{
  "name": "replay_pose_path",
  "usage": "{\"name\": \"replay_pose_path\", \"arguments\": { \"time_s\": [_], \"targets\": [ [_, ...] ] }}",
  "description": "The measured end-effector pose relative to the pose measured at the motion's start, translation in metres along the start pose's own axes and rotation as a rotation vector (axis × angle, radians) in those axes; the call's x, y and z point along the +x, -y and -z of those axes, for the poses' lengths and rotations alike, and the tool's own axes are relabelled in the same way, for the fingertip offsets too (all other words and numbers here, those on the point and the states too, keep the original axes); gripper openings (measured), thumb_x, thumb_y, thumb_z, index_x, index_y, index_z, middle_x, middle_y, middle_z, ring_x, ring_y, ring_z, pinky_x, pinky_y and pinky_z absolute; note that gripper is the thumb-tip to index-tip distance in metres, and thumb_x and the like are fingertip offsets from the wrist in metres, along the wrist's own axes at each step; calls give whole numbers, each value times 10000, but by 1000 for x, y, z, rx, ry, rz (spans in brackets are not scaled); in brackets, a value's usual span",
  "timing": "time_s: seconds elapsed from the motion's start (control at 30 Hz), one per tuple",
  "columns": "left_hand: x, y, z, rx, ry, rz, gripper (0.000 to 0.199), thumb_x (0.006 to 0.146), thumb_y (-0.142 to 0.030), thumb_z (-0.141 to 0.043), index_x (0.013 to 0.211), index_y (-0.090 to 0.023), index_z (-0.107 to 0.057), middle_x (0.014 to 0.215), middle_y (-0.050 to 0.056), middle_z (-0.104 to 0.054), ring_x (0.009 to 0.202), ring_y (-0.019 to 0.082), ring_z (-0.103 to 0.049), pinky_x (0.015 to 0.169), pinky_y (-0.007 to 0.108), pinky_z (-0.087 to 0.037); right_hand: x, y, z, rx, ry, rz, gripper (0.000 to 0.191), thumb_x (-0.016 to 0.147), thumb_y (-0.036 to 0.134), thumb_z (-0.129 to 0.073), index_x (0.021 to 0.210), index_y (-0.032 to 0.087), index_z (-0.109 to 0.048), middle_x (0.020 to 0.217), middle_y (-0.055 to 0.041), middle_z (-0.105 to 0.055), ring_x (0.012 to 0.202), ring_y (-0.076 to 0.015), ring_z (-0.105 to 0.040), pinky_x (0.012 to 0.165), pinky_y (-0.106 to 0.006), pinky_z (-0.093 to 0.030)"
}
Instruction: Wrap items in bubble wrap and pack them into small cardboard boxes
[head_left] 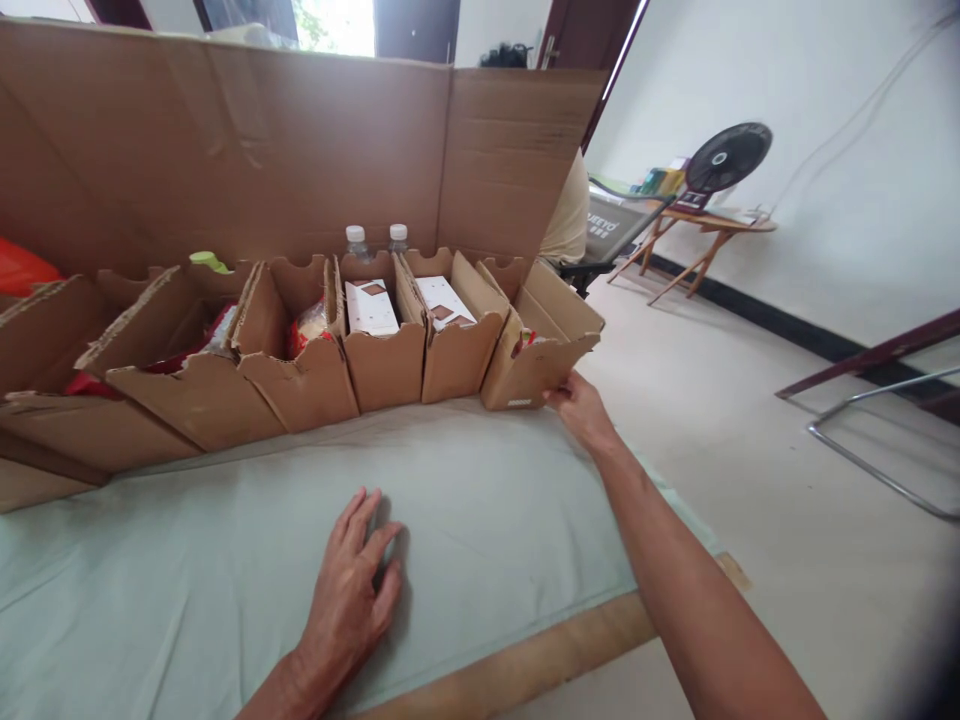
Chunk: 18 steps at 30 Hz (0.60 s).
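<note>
My right hand is closed on the lower right corner of the rightmost cardboard box; its fingertips are partly hidden behind the box. Something red shows inside that box. My left hand lies on the pale green cloth, fingers spread, holding nothing. To the left of the gripped box runs a row of similar open-topped boxes. Two of them hold a white printed carton and another white carton. A clear bag with red parts sits in the box further left.
A tall cardboard panel stands behind the boxes, with two white-capped bottles in front of it. A person sits beyond it by a grey chair. At right are a black fan on a wooden table and a metal tube frame.
</note>
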<state>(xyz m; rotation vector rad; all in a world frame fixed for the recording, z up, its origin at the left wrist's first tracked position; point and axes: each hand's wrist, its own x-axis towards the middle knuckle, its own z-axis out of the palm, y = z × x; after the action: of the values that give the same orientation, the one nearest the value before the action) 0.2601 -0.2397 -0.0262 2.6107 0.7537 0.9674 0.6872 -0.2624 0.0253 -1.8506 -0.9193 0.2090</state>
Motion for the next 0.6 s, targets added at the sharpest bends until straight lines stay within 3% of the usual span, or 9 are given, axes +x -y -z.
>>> {"name": "replay_pose_path", "arguments": {
  "time_s": [0.2,0.37,0.5,0.6],
  "targets": [
    [1,-4,0,32,47,19,358,854,-75,-540,1161,-188,-684,1493,187,-530,1460,394,-416,1032,611,-551,35,6,-15,-51,35,17,352,670,232,-565,1008,194,-657,963,-82,-771,888,-246,-707,900,-431,-570],
    [0,-5,0,26,54,29,351,876,-82,-526,1175,-193,-674,1513,178,-519,1469,375,-408,1044,599,-547,13,23,-7,-153,-108,21,290,723,293,-619,985,191,-690,840,-84,-757,856,-273,-704,879,-458,-568],
    [-2,-5,1,4,76,56,379,879,-110,-540,1233,-189,-649,1528,181,-506,1456,371,-425,1041,598,-549,-26,72,-9,-177,-225,94,371,864,407,-560,1134,190,-691,852,-80,-747,817,-253,-713,849,-424,-575],
    [-2,-5,1,-10,79,74,388,879,-126,-554,1253,-184,-639,1529,187,-504,1451,373,-431,1055,613,-532,-35,125,-33,-226,-83,328,531,907,376,-565,1414,219,-575,869,-31,-753,739,-205,-695,806,-358,-563]
  ]
}}
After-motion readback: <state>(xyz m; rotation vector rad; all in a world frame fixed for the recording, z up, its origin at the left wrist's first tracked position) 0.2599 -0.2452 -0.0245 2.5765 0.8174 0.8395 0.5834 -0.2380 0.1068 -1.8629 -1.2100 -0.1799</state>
